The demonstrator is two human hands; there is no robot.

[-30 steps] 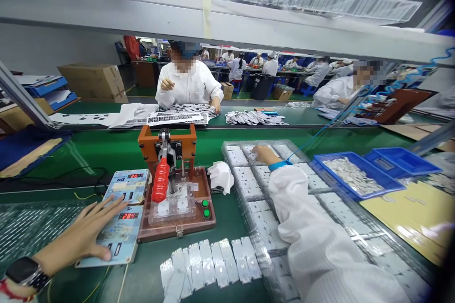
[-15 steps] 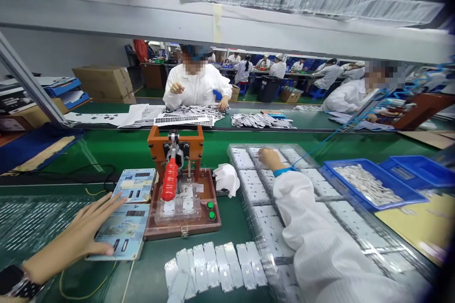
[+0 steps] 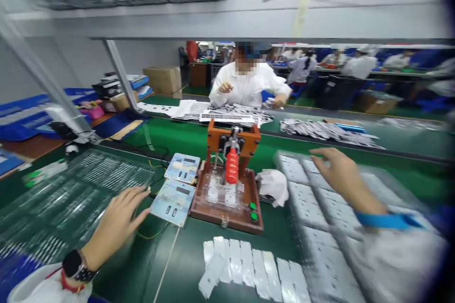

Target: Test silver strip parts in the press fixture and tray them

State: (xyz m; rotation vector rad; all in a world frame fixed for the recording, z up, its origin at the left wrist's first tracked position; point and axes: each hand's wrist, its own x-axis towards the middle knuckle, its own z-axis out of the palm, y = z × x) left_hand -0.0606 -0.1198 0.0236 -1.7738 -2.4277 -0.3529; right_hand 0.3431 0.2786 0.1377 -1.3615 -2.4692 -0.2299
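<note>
Metal plates (image 3: 246, 270) lie in row on counter (image 3: 188, 255), 5 o'clock from red-handled fixture (image 3: 232, 169); more fill tray (image 3: 297, 236) at 4; pieces sit in fixture; finished share unclear; left hand (image 3: 115, 220) at 8, fingers spread, empty; right hand (image 3: 339, 175) at 3, over tray, fingers apart, nothing visibly held.

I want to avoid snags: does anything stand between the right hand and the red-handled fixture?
Yes: a white cloth sits beside the red-handled fixture, on the side toward the right hand; part of the clear tray also lies between.
</note>
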